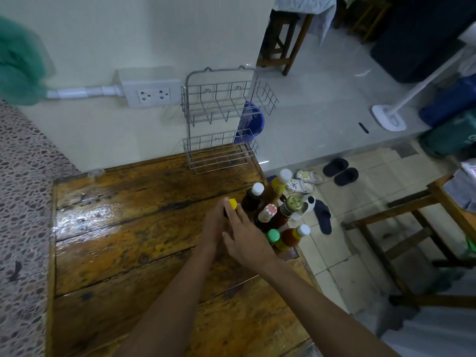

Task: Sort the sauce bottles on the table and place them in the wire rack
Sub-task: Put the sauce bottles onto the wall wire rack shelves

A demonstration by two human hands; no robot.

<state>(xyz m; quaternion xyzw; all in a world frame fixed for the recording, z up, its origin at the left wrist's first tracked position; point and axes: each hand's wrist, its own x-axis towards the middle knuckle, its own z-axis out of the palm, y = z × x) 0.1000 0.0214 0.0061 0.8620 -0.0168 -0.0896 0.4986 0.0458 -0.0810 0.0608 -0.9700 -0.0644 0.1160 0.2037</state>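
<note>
Several sauce bottles stand grouped at the right edge of the wooden table (123,228). Among them are a dark bottle with a white cap (253,195), a tall amber bottle with a white cap (278,185), one with a gold lid (292,206) and a green-capped one (273,235). A yellow-capped bottle (232,203) stands leftmost. My left hand (215,226) wraps around its body, which is hidden. My right hand (244,235) lies against it with fingers spread, touching near the cap. The empty two-tier wire rack (221,119) stands at the table's far edge against the wall.
A wall socket (153,95) sits left of the rack. Beyond the table's right edge lies tiled floor with slippers (340,171), a blue bucket (253,122), a fan base (389,118) and wooden stools (422,228). A speckled counter (23,202) borders the table's left side.
</note>
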